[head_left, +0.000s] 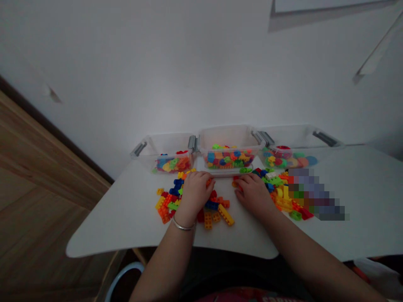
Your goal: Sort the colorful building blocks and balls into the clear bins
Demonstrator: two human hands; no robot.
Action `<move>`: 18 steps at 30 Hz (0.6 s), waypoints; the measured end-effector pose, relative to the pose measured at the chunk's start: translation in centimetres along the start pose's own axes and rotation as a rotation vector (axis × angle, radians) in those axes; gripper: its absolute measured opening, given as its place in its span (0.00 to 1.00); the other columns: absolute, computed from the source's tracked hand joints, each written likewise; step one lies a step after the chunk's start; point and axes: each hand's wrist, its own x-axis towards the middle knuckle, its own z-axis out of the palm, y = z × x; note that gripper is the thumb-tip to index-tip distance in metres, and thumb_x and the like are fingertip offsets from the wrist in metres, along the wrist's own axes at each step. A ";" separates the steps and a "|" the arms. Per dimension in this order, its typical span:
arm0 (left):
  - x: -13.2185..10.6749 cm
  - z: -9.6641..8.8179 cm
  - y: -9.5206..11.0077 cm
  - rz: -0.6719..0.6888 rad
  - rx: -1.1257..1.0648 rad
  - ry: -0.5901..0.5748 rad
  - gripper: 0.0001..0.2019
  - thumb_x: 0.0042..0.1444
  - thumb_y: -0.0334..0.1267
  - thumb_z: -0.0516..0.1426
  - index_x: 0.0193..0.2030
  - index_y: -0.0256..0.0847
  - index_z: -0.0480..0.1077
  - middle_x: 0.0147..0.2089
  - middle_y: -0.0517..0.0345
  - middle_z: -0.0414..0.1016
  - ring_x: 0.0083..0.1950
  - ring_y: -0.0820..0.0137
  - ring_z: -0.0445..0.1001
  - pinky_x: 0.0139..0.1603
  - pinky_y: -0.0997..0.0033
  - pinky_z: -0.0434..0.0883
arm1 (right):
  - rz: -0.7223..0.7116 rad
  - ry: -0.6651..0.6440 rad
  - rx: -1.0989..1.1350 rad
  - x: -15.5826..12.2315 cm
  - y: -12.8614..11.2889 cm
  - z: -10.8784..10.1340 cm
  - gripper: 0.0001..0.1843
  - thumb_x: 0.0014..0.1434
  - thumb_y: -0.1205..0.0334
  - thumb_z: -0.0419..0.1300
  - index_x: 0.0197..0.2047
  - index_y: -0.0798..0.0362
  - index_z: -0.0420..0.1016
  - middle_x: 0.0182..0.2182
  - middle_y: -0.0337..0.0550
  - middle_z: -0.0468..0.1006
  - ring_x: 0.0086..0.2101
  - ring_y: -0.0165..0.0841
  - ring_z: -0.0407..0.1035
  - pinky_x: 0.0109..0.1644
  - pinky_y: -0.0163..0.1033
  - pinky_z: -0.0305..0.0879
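Observation:
My left hand (195, 192) rests curled on a heap of small coloured building bricks (217, 212) on a white table (126, 218), with a silver bracelet at the wrist. Its fingers close round an orange piece at the far side. My right hand (253, 192) lies knuckles up just right of it, fingers bent down onto a red piece near the middle tub. More bricks (283, 197) are spread to the right of that hand.
Three clear plastic tubs stand along the wall: left (166, 155), middle (228, 149), right (292, 147), each holding coloured pieces. A blurred patch covers part of the right pile. Wooden floor lies to the left, and a pale blue ring (121, 279) shows under the table edge.

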 end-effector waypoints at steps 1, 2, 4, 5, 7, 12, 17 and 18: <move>0.0 0.0 -0.1 0.000 0.008 0.001 0.07 0.61 0.37 0.57 0.41 0.41 0.76 0.42 0.49 0.80 0.46 0.58 0.75 0.51 0.54 0.69 | -0.004 0.001 0.005 0.0 0.0 0.0 0.11 0.55 0.66 0.61 0.43 0.53 0.79 0.42 0.50 0.80 0.47 0.45 0.67 0.54 0.51 0.64; -0.1 0.1 -0.2 0.001 0.015 0.002 0.07 0.61 0.37 0.57 0.40 0.41 0.77 0.41 0.49 0.80 0.46 0.58 0.74 0.51 0.54 0.68 | -0.008 0.004 0.007 0.0 0.0 0.0 0.10 0.56 0.66 0.61 0.42 0.53 0.79 0.42 0.50 0.80 0.46 0.44 0.67 0.54 0.51 0.64; -0.1 0.2 -0.4 0.008 0.018 0.002 0.07 0.61 0.37 0.56 0.40 0.41 0.77 0.41 0.50 0.80 0.46 0.58 0.74 0.51 0.55 0.68 | -0.023 0.013 0.011 0.1 -0.1 -0.1 0.07 0.58 0.66 0.60 0.39 0.52 0.79 0.41 0.49 0.80 0.45 0.43 0.68 0.53 0.50 0.65; -0.2 0.3 -0.5 0.013 0.015 0.001 0.08 0.61 0.37 0.56 0.41 0.42 0.77 0.40 0.51 0.80 0.46 0.59 0.74 0.51 0.56 0.68 | -0.034 0.017 0.014 0.1 -0.1 -0.2 0.07 0.58 0.66 0.60 0.37 0.52 0.79 0.40 0.49 0.80 0.45 0.43 0.68 0.52 0.50 0.65; -0.3 0.5 -0.5 0.027 0.004 -0.003 0.08 0.61 0.37 0.56 0.41 0.43 0.77 0.41 0.52 0.80 0.46 0.60 0.75 0.51 0.57 0.69 | -0.055 0.015 0.027 0.1 -0.2 -0.3 0.06 0.59 0.66 0.59 0.36 0.52 0.79 0.39 0.48 0.80 0.44 0.43 0.68 0.52 0.50 0.65; -0.4 0.7 0.0 0.064 -0.018 -0.032 0.07 0.61 0.38 0.58 0.41 0.43 0.77 0.40 0.53 0.80 0.45 0.61 0.75 0.50 0.59 0.69 | -0.088 -0.017 0.055 0.3 -0.6 -0.8 0.04 0.58 0.67 0.60 0.35 0.53 0.78 0.37 0.47 0.81 0.43 0.42 0.69 0.53 0.49 0.66; -0.5 0.6 0.7 0.067 0.002 -0.048 0.06 0.59 0.37 0.59 0.38 0.42 0.78 0.38 0.50 0.80 0.43 0.58 0.74 0.52 0.52 0.66 | -0.101 -0.019 0.080 0.5 -0.8 -1.1 0.04 0.58 0.67 0.60 0.34 0.52 0.77 0.35 0.46 0.81 0.42 0.41 0.70 0.53 0.49 0.67; -0.5 0.7 0.8 0.066 0.005 -0.049 0.06 0.59 0.37 0.59 0.38 0.42 0.78 0.38 0.50 0.80 0.43 0.57 0.74 0.52 0.52 0.65 | -0.098 -0.013 0.094 0.4 -0.8 -1.1 0.04 0.57 0.67 0.60 0.34 0.52 0.77 0.35 0.46 0.81 0.41 0.41 0.70 0.52 0.48 0.67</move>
